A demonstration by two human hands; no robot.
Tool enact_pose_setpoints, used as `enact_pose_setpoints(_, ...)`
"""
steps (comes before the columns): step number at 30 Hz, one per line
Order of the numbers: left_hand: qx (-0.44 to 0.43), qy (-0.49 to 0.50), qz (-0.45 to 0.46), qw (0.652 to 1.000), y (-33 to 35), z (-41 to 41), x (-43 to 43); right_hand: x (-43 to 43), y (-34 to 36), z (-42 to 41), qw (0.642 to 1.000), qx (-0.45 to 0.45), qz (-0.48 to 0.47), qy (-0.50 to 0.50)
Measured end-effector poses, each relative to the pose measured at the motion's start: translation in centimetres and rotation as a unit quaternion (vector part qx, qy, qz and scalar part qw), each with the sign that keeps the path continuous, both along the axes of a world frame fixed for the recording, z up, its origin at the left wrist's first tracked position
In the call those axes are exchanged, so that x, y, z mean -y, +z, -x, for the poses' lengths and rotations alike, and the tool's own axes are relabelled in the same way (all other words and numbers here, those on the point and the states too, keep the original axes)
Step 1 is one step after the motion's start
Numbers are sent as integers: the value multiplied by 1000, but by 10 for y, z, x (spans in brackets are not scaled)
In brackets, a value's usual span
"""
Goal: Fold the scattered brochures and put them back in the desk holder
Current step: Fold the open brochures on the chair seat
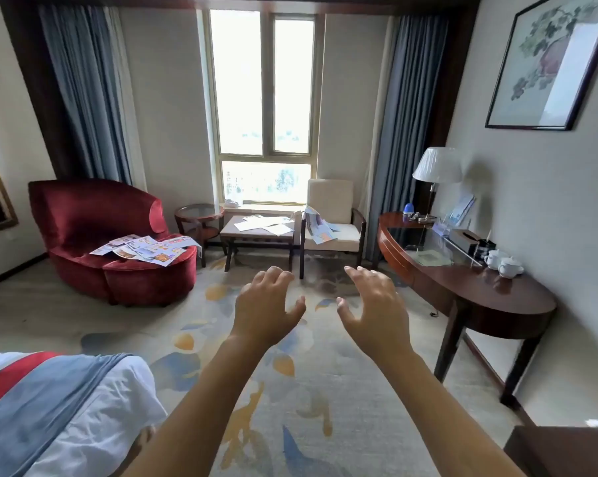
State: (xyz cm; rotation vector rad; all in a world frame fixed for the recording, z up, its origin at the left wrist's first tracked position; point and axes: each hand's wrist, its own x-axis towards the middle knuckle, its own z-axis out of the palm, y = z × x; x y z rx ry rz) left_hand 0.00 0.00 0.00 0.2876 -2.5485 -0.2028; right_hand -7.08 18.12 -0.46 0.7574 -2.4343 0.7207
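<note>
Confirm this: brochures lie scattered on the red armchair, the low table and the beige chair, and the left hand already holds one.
Wrong on the hand: in the head view the left hand is empty. Brochures do lie on the red armchair, low table and beige chair.

left hand [268,306]: raised, fingers loose | right hand [377,308]: same, holding nothing

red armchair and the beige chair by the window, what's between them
In the head view, a round glass-topped side table and a low wooden bench carrying loose brochures stand between the red armchair and the beige chair.
</note>
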Motion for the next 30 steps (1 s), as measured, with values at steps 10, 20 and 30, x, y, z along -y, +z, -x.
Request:
enact_pose_setpoints(10, 12, -10, 12, 1000, 1, 155, 113, 103, 3, 161, 999, 25, -4, -24)
enact_pose_setpoints(20, 20, -27, -4, 999, -18, 315, 196, 182, -17, 318, 999, 35, -15, -30)
enact_pose_setpoints(30, 29, -11, 0, 1000, -25, 532, 272, 253, -25, 534, 999, 31, -13, -30)
